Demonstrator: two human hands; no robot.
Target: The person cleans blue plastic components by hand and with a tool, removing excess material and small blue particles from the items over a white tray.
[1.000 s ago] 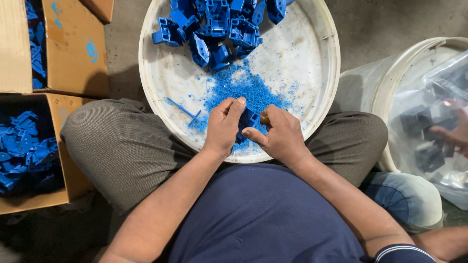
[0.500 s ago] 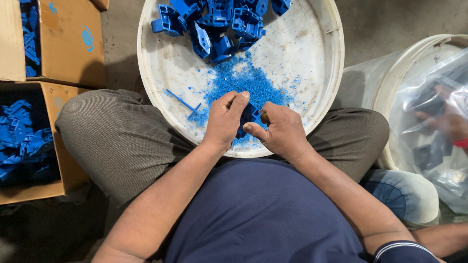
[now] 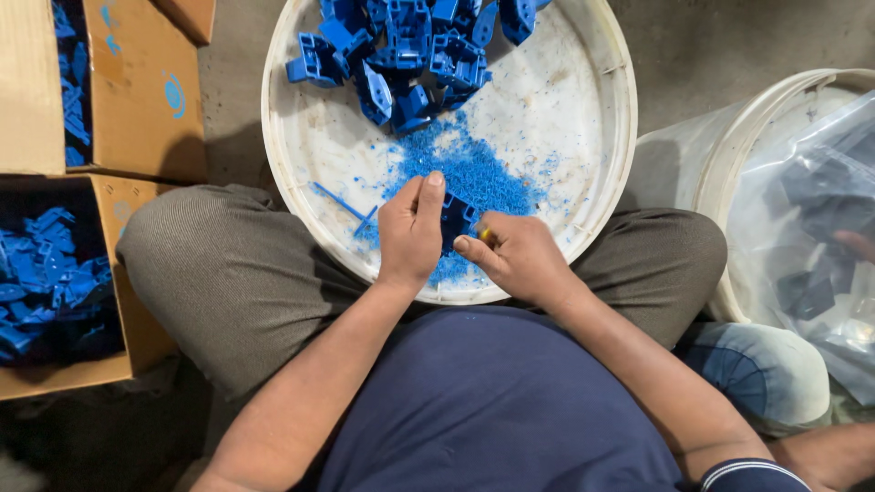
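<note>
Two open brown cardboard boxes stand at left: upper box (image 3: 137, 91) with blue marks, lower box (image 3: 128, 301) holding blue plastic parts (image 3: 46, 282). A clear plastic bag (image 3: 811, 228) lines the bucket at right.

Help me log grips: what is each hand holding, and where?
Left hand grips a blue plastic part by its left side; right hand pinches a small yellowish tool.

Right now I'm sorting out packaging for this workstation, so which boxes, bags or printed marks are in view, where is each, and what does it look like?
Upper cardboard box: far left, brown, open, blue parts inside, a round blue printed mark on its side.
Lower cardboard box: left, beside the knee, brown, open, filled with blue plastic parts.
Clear plastic bag: right, lining a white bucket, dark parts inside.
No screens or signs visible.
</note>
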